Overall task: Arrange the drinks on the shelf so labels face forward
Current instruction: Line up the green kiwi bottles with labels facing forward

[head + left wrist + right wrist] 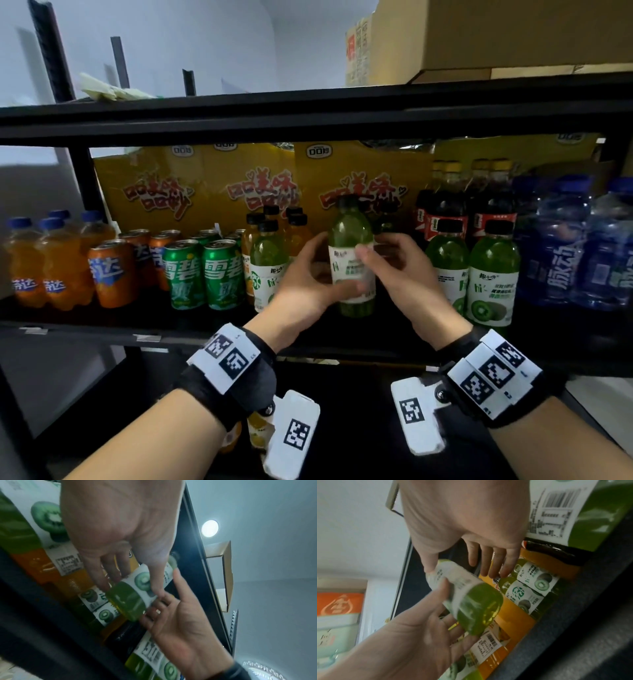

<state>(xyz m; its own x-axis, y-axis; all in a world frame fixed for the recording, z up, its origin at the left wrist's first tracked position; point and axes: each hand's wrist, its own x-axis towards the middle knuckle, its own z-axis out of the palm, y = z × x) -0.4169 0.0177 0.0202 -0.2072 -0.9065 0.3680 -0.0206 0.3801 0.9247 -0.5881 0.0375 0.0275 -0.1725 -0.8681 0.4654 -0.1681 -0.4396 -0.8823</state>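
A green kiwi drink bottle (349,229) with a black cap and a white label sits at the middle of the shelf front, held between both hands. My left hand (318,270) grips its left side, thumb across the lower label. From the right, my right hand (376,253) holds it, thumb on the upper label and fingers behind. The label is blurred in the head view. In the left wrist view the bottle (126,599) shows a kiwi picture under my left hand (130,582). The right wrist view shows the bottle (476,605) beneath my right hand (462,568), its base off the shelf.
Two kiwi bottles (493,274) stand right of the held one and another (269,263) left. Green cans (219,270), orange cans (111,270) and orange bottles (24,263) fill the left, blue bottles (561,253) the right. Yellow cartons (359,171) stand behind. The upper shelf board (308,113) hangs close overhead.
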